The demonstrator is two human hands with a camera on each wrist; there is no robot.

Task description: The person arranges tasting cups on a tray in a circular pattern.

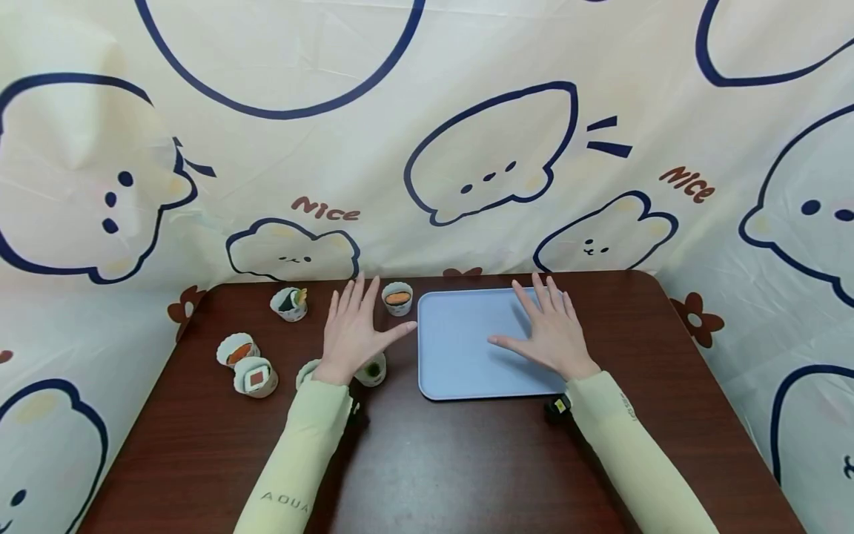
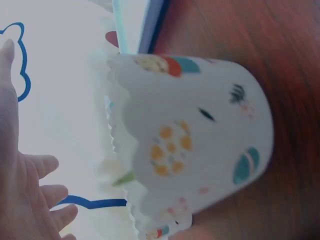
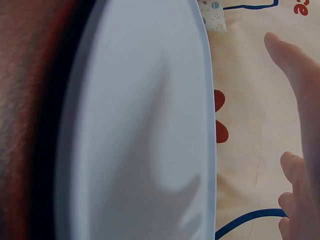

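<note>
With fingers spread, my left hand (image 1: pixel 355 334) hovers over the left part of the table among several white paper cups. One cup (image 1: pixel 372 371) sits partly under its wrist, and in the left wrist view a patterned cup (image 2: pixel 200 125) stands apart from the hand (image 2: pixel 30 200). Beyond the thumb is a cup (image 1: pixel 397 299) with an orange-topped piece that looks like sushi. My right hand (image 1: pixel 548 334), also spread, is above a light blue tray (image 1: pixel 457 356) and casts a shadow on it. The right wrist view shows the tray (image 3: pixel 140 100) below the fingers (image 3: pixel 295 60). Neither hand holds anything.
Farther left are a cup (image 1: pixel 290 304) with a dark green and yellow piece, a cup (image 1: pixel 237 349) with an orange one, and a cup (image 1: pixel 256 377) with a white one. Behind the brown table (image 1: pixel 480 460) hangs a cartoon-printed cloth (image 1: pixel 387 245).
</note>
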